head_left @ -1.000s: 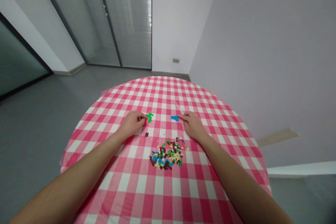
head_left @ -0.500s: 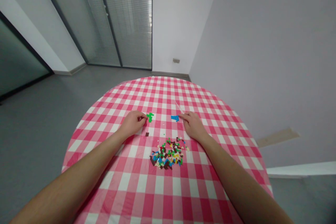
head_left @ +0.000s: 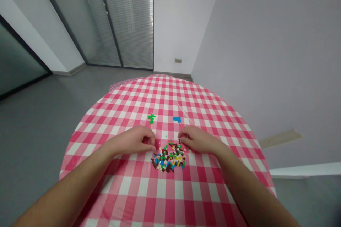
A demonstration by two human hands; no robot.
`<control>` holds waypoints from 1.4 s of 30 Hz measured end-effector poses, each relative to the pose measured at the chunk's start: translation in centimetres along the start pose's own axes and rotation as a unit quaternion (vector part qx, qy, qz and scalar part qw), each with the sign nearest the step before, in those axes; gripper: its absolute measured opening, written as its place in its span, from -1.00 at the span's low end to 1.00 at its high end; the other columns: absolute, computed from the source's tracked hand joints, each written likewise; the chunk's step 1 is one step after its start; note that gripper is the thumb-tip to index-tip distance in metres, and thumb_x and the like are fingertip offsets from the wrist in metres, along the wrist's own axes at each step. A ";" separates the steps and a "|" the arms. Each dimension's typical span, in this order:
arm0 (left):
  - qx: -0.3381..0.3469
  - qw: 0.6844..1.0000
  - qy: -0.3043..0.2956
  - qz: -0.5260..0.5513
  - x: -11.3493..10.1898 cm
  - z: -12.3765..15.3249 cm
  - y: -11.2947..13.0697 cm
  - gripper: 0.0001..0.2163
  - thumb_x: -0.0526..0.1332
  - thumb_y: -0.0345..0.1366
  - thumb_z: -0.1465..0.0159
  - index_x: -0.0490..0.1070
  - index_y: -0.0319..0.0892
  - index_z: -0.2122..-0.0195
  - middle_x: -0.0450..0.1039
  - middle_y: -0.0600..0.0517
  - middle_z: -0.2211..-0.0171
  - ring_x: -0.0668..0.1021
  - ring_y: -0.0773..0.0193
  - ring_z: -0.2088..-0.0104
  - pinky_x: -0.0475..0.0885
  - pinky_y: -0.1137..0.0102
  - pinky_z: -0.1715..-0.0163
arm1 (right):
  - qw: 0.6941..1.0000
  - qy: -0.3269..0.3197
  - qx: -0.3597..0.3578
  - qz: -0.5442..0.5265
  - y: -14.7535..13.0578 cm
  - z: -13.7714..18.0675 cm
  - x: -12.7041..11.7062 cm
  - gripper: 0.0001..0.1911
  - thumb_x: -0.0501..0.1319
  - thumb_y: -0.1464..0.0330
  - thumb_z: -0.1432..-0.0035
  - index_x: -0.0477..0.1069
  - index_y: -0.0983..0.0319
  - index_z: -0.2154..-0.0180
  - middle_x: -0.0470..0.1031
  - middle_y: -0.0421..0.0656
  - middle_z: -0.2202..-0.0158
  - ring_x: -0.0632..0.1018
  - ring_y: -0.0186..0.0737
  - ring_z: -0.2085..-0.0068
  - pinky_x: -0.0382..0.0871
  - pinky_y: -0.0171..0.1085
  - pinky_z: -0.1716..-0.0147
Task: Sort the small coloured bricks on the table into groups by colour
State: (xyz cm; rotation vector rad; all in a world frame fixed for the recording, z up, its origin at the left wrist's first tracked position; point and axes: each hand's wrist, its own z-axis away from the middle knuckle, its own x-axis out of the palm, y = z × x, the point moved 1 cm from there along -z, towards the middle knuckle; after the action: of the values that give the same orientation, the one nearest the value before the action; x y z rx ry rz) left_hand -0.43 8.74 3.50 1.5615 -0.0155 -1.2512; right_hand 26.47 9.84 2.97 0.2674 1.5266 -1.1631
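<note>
A loose pile of tiny coloured building bricks lies on the checked tablecloth, mixed brown, green, blue, white and yellow. At its upper left is my left hand, fingers curled with a gap between thumb and forefinger. I see nothing held there. From the upper right my right hand reaches in, its bent fingers and thumb apart, close to a small brown brick. Beyond the hands lie a flat cluster of green bricks on the left and a flat blue cluster on the right, both untouched.
The round table wears a red and white checked cloth. A single green brick lies between my hands. Behind the table are a glass partition with blinds and a white wall.
Both hands have left the green and blue clusters and come back toward me to the pile. The lone brown brick at the left is now out of sight at my left hand.
</note>
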 end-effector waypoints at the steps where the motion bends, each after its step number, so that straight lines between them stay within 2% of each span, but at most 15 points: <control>1: 0.000 0.999 -0.048 0.001 0.3 0.2 0.6 -0.92 0.29 -0.31 -0.18 0.50 -0.18 0.43 0.48 0.09 0.46 0.46 0.35 0.47 0.26 0.46 0.48 | 1.000 -0.012 -0.012 -0.006 -0.4 -0.1 0.3 -0.81 0.13 0.45 -0.20 0.53 0.23 0.29 0.58 -0.10 0.29 0.52 -0.20 0.28 0.33 -0.28 0.29; 5: -0.001 0.990 -0.137 -0.026 1.9 0.6 1.9 -0.86 0.40 -0.29 -0.09 0.46 -0.17 0.49 0.41 0.15 0.56 0.40 0.38 0.55 0.16 0.46 0.56 | 0.997 -0.055 -0.051 -0.026 -2.1 -0.2 1.3 -0.79 0.10 0.45 -0.22 0.49 0.24 0.40 0.51 -0.16 0.41 0.44 -0.29 0.39 0.22 -0.32 0.40; 8: -0.006 0.989 -0.145 -0.039 2.7 0.4 1.6 -0.84 0.42 -0.25 -0.06 0.47 -0.16 0.49 0.40 0.15 0.57 0.38 0.37 0.57 0.13 0.44 0.57 | 0.991 -0.092 -0.082 -0.044 -3.4 0.0 1.5 -0.76 0.09 0.45 -0.24 0.46 0.25 0.43 0.47 -0.18 0.44 0.41 -0.32 0.43 0.20 -0.34 0.42; 11: -0.012 0.988 -0.150 -0.036 2.9 0.2 1.1 -0.87 0.40 -0.32 -0.06 0.46 -0.16 0.50 0.41 0.15 0.58 0.38 0.37 0.57 0.13 0.44 0.58 | 0.984 -0.108 -0.109 -0.088 -4.0 0.1 1.4 -0.77 0.08 0.47 -0.26 0.51 0.25 0.33 0.53 -0.16 0.35 0.47 -0.31 0.36 0.29 -0.34 0.34; 12: -0.013 0.987 -0.154 -0.033 2.9 0.1 1.0 -0.88 0.39 -0.34 -0.06 0.46 -0.16 0.51 0.41 0.15 0.57 0.38 0.37 0.57 0.13 0.44 0.58 | 0.984 -0.099 -0.109 -0.099 -3.9 0.0 1.4 -0.77 0.08 0.47 -0.27 0.52 0.24 0.29 0.54 -0.15 0.31 0.49 -0.29 0.32 0.32 -0.32 0.30; 14: -0.010 0.987 -0.162 -0.020 2.8 0.0 0.8 -0.89 0.37 -0.35 -0.07 0.45 -0.16 0.52 0.42 0.14 0.56 0.39 0.37 0.56 0.16 0.45 0.56 | 0.990 -0.035 -0.094 -0.098 -3.5 -0.4 1.6 -0.74 0.06 0.46 -0.30 0.53 0.23 0.18 0.56 -0.12 0.23 0.51 -0.23 0.22 0.36 -0.27 0.20; 16: -0.005 0.986 -0.167 -0.001 2.6 -0.1 0.6 -0.89 0.37 -0.36 -0.08 0.45 -0.17 0.51 0.44 0.14 0.55 0.41 0.37 0.55 0.19 0.45 0.55 | 0.994 0.063 -0.071 -0.057 -2.9 -0.9 2.2 -0.71 0.03 0.47 -0.32 0.50 0.26 0.09 0.54 -0.04 0.15 0.49 -0.17 0.12 0.35 -0.20 0.10; 18: -0.008 0.986 -0.169 0.014 2.4 -0.1 0.5 -0.91 0.36 -0.37 -0.08 0.45 -0.17 0.50 0.45 0.13 0.54 0.43 0.36 0.54 0.22 0.46 0.54 | 0.992 0.099 -0.075 0.015 -2.6 -1.5 3.0 -0.70 0.03 0.49 -0.32 0.49 0.30 0.05 0.50 0.02 0.14 0.45 -0.12 0.09 0.34 -0.15 0.07; 20: -0.014 0.985 -0.172 0.023 2.3 0.0 0.3 -0.94 0.34 -0.40 -0.08 0.47 -0.17 0.49 0.45 0.12 0.53 0.44 0.35 0.53 0.23 0.47 0.53 | 0.987 0.096 -0.107 0.076 -2.6 -1.8 3.9 -0.73 0.06 0.51 -0.29 0.50 0.29 0.10 0.48 0.02 0.15 0.42 -0.08 0.10 0.33 -0.12 0.08; 23: -0.011 0.984 -0.176 0.033 2.1 0.1 -0.2 -0.94 0.31 -0.45 -0.08 0.51 -0.16 0.45 0.48 0.12 0.51 0.47 0.34 0.50 0.27 0.49 0.50 | 0.983 0.074 -0.138 0.094 -3.0 -1.8 4.7 -0.74 0.09 0.54 -0.24 0.50 0.32 0.11 0.47 0.04 0.14 0.40 -0.07 0.08 0.33 -0.13 0.08; 29: -0.004 0.985 -0.166 0.040 1.7 0.4 -0.7 -0.93 0.33 -0.43 -0.10 0.55 -0.16 0.38 0.53 0.09 0.45 0.52 0.31 0.44 0.32 0.48 0.43 | 0.984 -0.006 -0.174 0.032 -4.3 -1.2 5.1 -0.66 0.10 0.61 -0.12 0.55 0.29 0.15 0.49 0.00 0.12 0.45 -0.12 0.07 0.35 -0.17 0.05; 32: -0.007 0.986 -0.162 0.040 1.7 0.3 -0.4 -0.93 0.32 -0.42 -0.10 0.54 -0.16 0.38 0.52 0.10 0.46 0.49 0.33 0.45 0.28 0.48 0.46 | 0.983 -0.044 -0.176 -0.029 -4.7 -0.8 4.0 -0.55 0.05 0.64 -0.10 0.55 0.20 0.10 0.53 -0.08 0.15 0.50 -0.20 0.11 0.38 -0.22 0.05; 36: 0.009 0.985 -0.168 0.033 1.9 0.1 0.0 -0.96 0.29 -0.43 -0.09 0.46 -0.18 0.45 0.43 0.13 0.51 0.42 0.36 0.50 0.22 0.47 0.50 | 0.990 -0.019 -0.114 -0.082 -3.5 0.1 0.4 -0.65 0.08 0.53 -0.22 0.52 0.21 0.05 0.55 -0.08 0.09 0.53 -0.21 0.07 0.39 -0.20 0.04; 39: 0.005 0.987 -0.163 0.010 2.1 0.0 0.2 -0.90 0.30 -0.41 -0.08 0.38 -0.18 0.50 0.37 0.14 0.54 0.38 0.36 0.52 0.17 0.45 0.52 | 0.995 -0.027 -0.037 -0.089 -1.7 1.1 -1.8 -0.74 0.16 0.48 -0.18 0.52 0.20 0.11 0.58 -0.10 0.12 0.55 -0.22 0.14 0.43 -0.25 0.15; 42: 0.004 0.989 -0.146 -0.030 2.3 0.0 0.5 -0.79 0.39 -0.29 -0.05 0.32 -0.17 0.50 0.34 0.15 0.53 0.36 0.35 0.52 0.12 0.43 0.53 | 0.989 -0.113 0.039 -0.089 -0.3 1.7 -2.3 -0.82 0.28 0.46 -0.07 0.50 0.23 0.22 0.58 -0.16 0.29 0.56 -0.26 0.31 0.40 -0.33 0.35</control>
State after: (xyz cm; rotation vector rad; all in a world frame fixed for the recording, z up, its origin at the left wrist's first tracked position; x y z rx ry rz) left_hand 0.89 7.24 2.29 1.3823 -0.1620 -1.5200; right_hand 28.05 9.36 5.25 0.0486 1.3273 -1.3485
